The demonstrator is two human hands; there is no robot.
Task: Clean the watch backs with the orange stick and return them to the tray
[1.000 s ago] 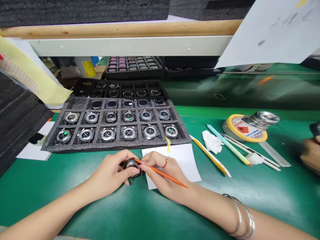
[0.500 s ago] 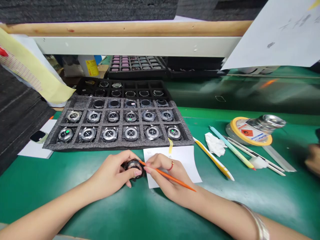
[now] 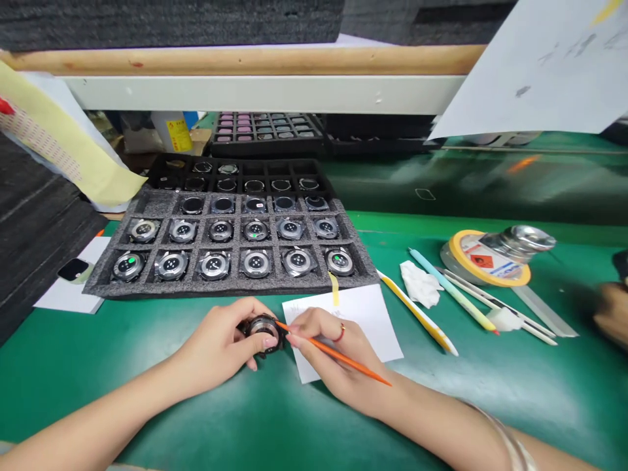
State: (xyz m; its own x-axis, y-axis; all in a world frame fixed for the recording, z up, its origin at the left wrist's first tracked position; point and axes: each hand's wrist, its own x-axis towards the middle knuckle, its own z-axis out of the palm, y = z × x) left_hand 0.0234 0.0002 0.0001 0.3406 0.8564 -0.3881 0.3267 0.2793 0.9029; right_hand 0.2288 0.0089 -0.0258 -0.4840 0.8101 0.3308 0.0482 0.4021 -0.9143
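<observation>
At lower centre, the left hand (image 3: 233, 340) is pinching a watch case (image 3: 265, 330); the right hand (image 3: 326, 343) is pinching an orange stick (image 3: 343, 358).

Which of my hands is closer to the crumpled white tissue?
Your right hand: it holds the orange stick, left of the tissue and nearer you. Your left hand is farther left, gripping the watch.

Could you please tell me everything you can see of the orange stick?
The orange stick is slim, straight and smooth, apparently plastic, tapering to a point at its free end. The right hand pinches it near the other end, which meets or nearly meets the rim of the round watch. It slants across that hand, looking undamaged.
</observation>
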